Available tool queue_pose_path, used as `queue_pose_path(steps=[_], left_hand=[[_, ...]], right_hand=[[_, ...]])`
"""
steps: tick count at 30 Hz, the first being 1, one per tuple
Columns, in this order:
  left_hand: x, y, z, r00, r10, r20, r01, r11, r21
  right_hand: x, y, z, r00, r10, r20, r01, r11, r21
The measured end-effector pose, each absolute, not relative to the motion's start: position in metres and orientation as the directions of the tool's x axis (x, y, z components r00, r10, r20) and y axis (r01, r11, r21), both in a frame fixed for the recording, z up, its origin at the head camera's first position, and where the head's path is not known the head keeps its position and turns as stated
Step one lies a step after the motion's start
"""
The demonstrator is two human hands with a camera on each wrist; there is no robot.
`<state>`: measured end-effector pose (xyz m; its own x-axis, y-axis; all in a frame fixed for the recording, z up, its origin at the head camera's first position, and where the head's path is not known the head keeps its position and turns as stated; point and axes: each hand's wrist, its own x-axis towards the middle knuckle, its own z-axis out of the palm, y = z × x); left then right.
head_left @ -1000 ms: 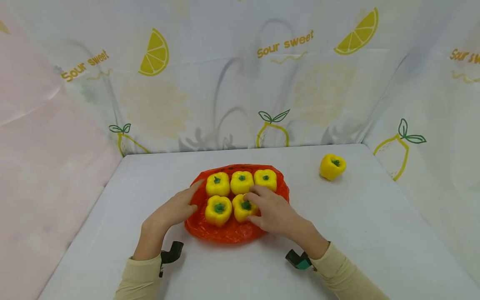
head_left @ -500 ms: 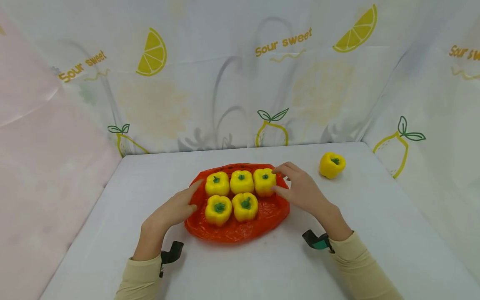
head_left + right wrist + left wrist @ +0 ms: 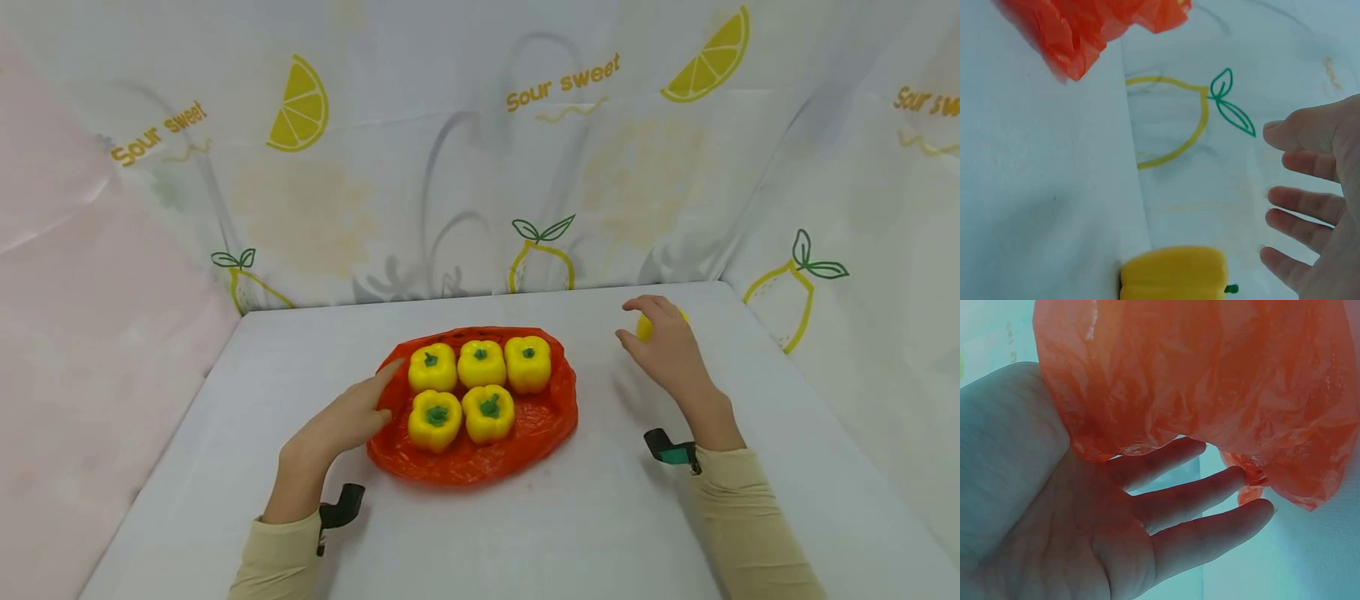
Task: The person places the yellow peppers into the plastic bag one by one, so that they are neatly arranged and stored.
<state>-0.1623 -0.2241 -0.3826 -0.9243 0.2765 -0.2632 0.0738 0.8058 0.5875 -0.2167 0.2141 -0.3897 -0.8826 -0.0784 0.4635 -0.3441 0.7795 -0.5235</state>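
Observation:
In the head view my left hand is at the left side of a red plastic bag, its thumb and index finger spread apart over the rim. From the left wrist view, the bag's wall hides part of the thumb, and the other fingers extend beneath it. Several yellow bell peppers with green stems sit upright in the bag in two rows. My right hand hovers over a lone yellow bell pepper, mostly covering it in the head view. Its fingers are spread and hold nothing.
The bag stands on a white-covered table. A white fabric backdrop printed with lemons rises behind the table and along the right, with a pink sheet on the left.
My right hand has moved away from the front-row pepper in the bag, rightward and back to the lone pepper. The left hand has stayed at the bag's left side.

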Motion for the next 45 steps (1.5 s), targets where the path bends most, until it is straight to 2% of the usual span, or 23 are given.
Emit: queue_pose_path(steps=[6,16,22,27,32,41,45], left_hand=[[-0.162,-0.223,-0.381,-0.923,0.281,-0.262,0.078,0.806,0.587],[-0.162,-0.224,-0.380,-0.924,0.273,-0.266,0.075,0.814,0.576],[-0.162,-0.224,-0.380,-0.925,0.271,-0.264,0.074,0.814,0.576],[-0.163,-0.224,-0.380,-0.924,0.275,-0.265,0.081,0.819,0.569],[-0.163,-0.224,-0.381,-0.925,0.267,-0.270,0.071,0.819,0.570],[-0.163,-0.224,-0.382,-0.924,0.266,-0.275,0.068,0.820,0.568],[-0.163,-0.224,-0.381,-0.924,0.269,-0.273,0.072,0.822,0.565]], right_hand=[[-0.218,0.238,-0.392,-0.906,-0.016,0.423,-0.267,0.797,-0.542],[-0.227,0.267,-0.406,-0.976,0.039,0.215,-0.097,0.804,-0.586],[-0.233,0.273,-0.418,-0.990,0.025,0.137,-0.067,0.776,-0.627],[-0.236,0.275,-0.425,-0.989,0.019,0.144,-0.081,0.750,-0.656],[-0.236,0.274,-0.425,-0.987,0.015,0.157,-0.093,0.752,-0.653],[-0.233,0.270,-0.419,-0.999,-0.015,0.042,-0.038,0.774,-0.632],[-0.231,0.267,-0.417,-0.999,-0.034,0.032,-0.046,0.783,-0.621]])
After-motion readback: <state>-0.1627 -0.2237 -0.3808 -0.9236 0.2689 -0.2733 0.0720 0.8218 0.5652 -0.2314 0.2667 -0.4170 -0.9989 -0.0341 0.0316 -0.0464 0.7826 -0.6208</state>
